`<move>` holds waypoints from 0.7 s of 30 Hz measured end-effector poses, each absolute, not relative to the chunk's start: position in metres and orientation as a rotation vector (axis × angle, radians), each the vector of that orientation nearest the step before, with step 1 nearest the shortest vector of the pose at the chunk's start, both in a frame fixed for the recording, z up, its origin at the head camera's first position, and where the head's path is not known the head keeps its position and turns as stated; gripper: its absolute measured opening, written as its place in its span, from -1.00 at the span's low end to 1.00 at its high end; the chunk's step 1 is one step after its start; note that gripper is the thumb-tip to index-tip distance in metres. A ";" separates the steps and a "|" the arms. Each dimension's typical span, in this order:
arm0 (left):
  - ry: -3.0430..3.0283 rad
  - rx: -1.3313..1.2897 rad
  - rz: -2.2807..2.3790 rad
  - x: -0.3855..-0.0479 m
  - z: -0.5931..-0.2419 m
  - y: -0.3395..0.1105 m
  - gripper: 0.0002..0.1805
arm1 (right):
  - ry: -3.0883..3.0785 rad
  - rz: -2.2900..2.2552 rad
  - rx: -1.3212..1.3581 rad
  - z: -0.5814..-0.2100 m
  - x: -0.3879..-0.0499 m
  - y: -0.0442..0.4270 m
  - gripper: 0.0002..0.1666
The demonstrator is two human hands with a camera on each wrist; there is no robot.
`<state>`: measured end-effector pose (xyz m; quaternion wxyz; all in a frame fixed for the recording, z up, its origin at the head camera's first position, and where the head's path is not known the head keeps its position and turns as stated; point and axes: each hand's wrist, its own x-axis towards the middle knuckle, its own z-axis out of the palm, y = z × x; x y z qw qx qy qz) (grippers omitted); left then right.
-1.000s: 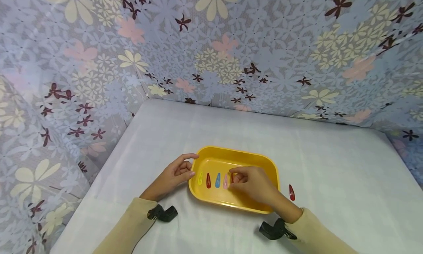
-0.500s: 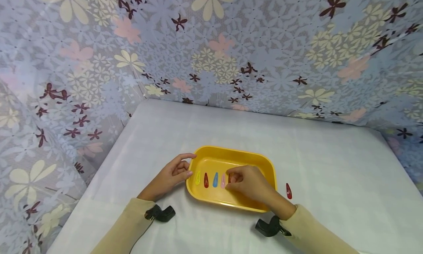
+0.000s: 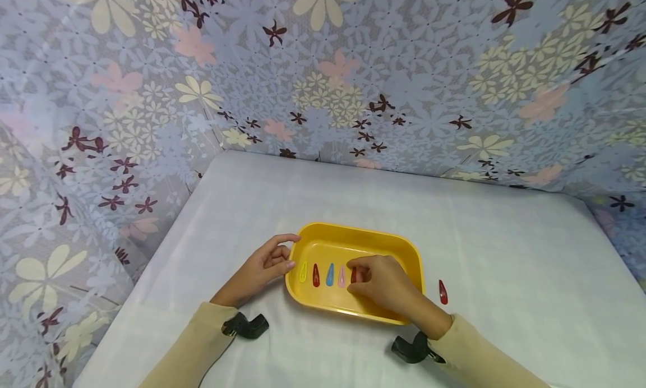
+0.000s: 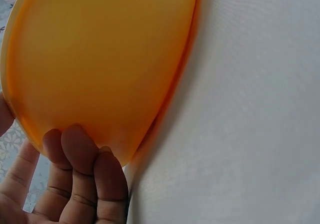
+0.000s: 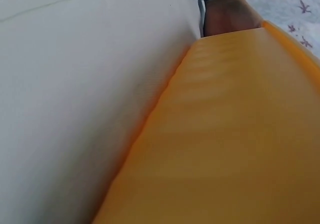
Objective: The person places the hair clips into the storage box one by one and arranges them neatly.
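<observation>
A yellow tray (image 3: 353, 315) holds a row of snap hair clips: a yellow clip (image 3: 303, 272), a red clip (image 3: 315, 275), a blue clip (image 3: 330, 275) and a pink clip (image 3: 341, 276). My right hand (image 3: 383, 281) reaches into the tray and pinches another red hair clip (image 3: 354, 275) just right of the pink one, its fingers partly covering it. At the tray's left end, my left hand (image 3: 264, 264) holds the rim between thumb and forefinger. In the left wrist view, the other left fingers (image 4: 80, 151) bend against the tray's outer wall (image 4: 105, 73).
One more red hair clip (image 3: 443, 292) lies on the white cloth (image 3: 504, 276) to the right of the tray. Flowered fabric (image 3: 303, 68) rises behind and at the left. The tray's side wall (image 5: 215, 134) fills much of the right wrist view, hiding the right hand.
The whole scene shifts slightly as the head camera moves. The right hand stays by the red hair clip beside the pink one, with little finger movement. The left hand keeps its place on the tray.
</observation>
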<state>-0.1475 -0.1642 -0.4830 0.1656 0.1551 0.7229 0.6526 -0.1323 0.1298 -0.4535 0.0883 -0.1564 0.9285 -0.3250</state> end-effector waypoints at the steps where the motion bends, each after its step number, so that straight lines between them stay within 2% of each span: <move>1: 2.055 0.448 1.861 -0.148 -0.483 -0.164 -0.44 | 2.768 -0.962 -0.467 -0.453 -0.132 0.130 -0.55; 11: 2.046 0.453 1.873 -0.150 -0.479 -0.165 -0.44 | 2.789 -0.974 -0.478 -0.451 -0.135 0.130 -0.57; 21: 2.065 0.446 1.844 -0.148 -0.484 -0.165 -0.43 | 2.765 -1.313 -0.400 -0.436 -0.127 0.140 -0.67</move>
